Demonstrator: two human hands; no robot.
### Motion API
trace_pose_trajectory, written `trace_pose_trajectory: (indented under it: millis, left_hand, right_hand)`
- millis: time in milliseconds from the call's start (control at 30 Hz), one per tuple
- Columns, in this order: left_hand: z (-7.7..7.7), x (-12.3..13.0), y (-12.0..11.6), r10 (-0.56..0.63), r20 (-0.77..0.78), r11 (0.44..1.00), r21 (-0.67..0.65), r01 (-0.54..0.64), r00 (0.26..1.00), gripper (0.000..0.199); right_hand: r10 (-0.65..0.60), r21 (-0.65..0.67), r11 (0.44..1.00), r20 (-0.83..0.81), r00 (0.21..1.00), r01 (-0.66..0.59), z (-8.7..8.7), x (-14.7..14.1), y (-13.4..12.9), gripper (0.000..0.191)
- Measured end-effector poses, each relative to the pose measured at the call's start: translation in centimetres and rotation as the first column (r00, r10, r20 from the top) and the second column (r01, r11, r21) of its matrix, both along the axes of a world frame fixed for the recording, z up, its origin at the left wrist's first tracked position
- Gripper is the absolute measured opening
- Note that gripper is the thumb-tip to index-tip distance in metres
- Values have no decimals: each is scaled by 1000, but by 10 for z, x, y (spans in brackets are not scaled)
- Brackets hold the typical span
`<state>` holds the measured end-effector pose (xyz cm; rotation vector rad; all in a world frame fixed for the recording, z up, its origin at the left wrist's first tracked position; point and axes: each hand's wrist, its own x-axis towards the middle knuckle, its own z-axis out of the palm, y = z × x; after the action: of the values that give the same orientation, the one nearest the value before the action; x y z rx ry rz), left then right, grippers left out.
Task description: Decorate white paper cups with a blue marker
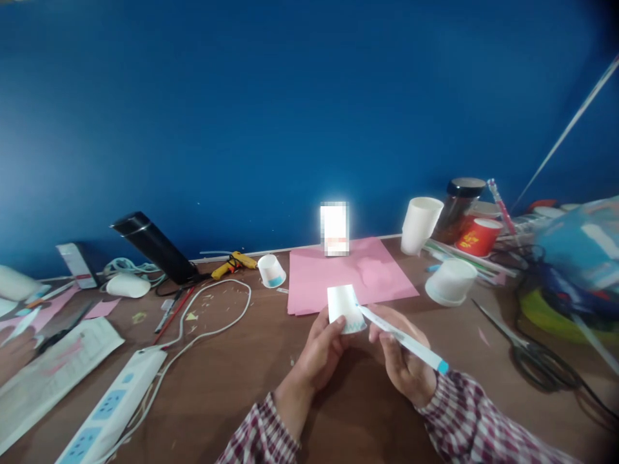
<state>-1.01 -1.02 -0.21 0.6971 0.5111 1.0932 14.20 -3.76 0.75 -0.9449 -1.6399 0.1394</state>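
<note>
Just in front of the pink paper, my left hand is closed around a small white paper cup, thumb on its near side. Blue zigzag marks run along the cup's lower edge. A white marker with a light blue end is gripped in the fingers of my right hand. Its tip points at the cup's right side, and I cannot tell whether it touches. Behind the hands lie sheets of pink paper. Left of them stands another white paper cup with a blue patch.
At right are white cups, a red cup, a dark-lidded jar and black scissors. At left are a power strip, a yellow glue gun and a black bottle. Another person's hand shows far left.
</note>
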Motion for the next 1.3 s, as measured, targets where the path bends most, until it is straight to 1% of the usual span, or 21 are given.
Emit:
trace_pose_trajectory:
  millis: [100,200,267,367,467,533,600,667,767,833,900,1000,1133,1233,1300]
  left_hand:
    - [2,2,-2,-19,3,1000,-4,19,1000,32]
    - [1,4,-2,7,-8,999,-46,-7,1000,32]
    - [0,5,-2,18,-6,997,-74,-18,1000,32]
    - [-1,4,-2,27,-10,997,-76,-28,1000,25]
    - [1,2,-3,1,-5,998,-65,-1,1000,21]
    - [2,2,-3,-5,10,998,-70,6,1000,21]
    - [2,3,-2,18,23,995,-98,-15,1000,25]
    - [1,5,-1,52,22,990,-133,-48,998,34]
    - [-1,7,1,98,-15,984,-148,-99,995,45]
    - [-2,7,1,129,-53,980,-143,-136,990,47]
    - [-4,7,1,153,-75,976,-142,-163,985,46]
    - [-8,7,1,175,-62,973,-143,-182,983,46]
    - [-10,6,2,163,-95,975,-139,-175,982,47]
    - [-6,5,2,156,-180,977,-114,-178,971,44]
    - [-2,4,1,168,-200,974,-115,-193,965,43]
  right_hand:
    - [3,-11,1000,-18,1000,-3,1,3,-2,21]
    - [-13,-96,995,-57,998,7,0,0,-5,15]
    - [-19,-131,991,-64,998,10,0,-2,-6,14]
    - [-6,-141,990,-42,999,0,1,-5,-8,10]
    - [7,-140,990,-39,999,-13,2,-5,-9,10]
    - [21,-159,987,-49,999,-29,1,-5,-10,11]
    - [37,-180,983,-64,997,-48,0,-6,-10,12]
    - [56,-177,982,-79,995,-69,-1,-7,-11,14]
    - [73,-162,983,-86,994,-87,0,-8,-10,15]
    - [33,-153,987,-88,996,-46,2,-8,-9,11]
    - [-32,-128,992,-70,997,22,4,-8,-7,5]
    - [-81,-95,992,-11,997,79,5,-8,-6,2]
    - [-49,-84,995,60,997,54,5,-8,-6,7]
    - [10,-81,997,100,995,-2,6,-8,-7,10]
    - [23,-78,997,108,994,-14,7,-9,-7,11]
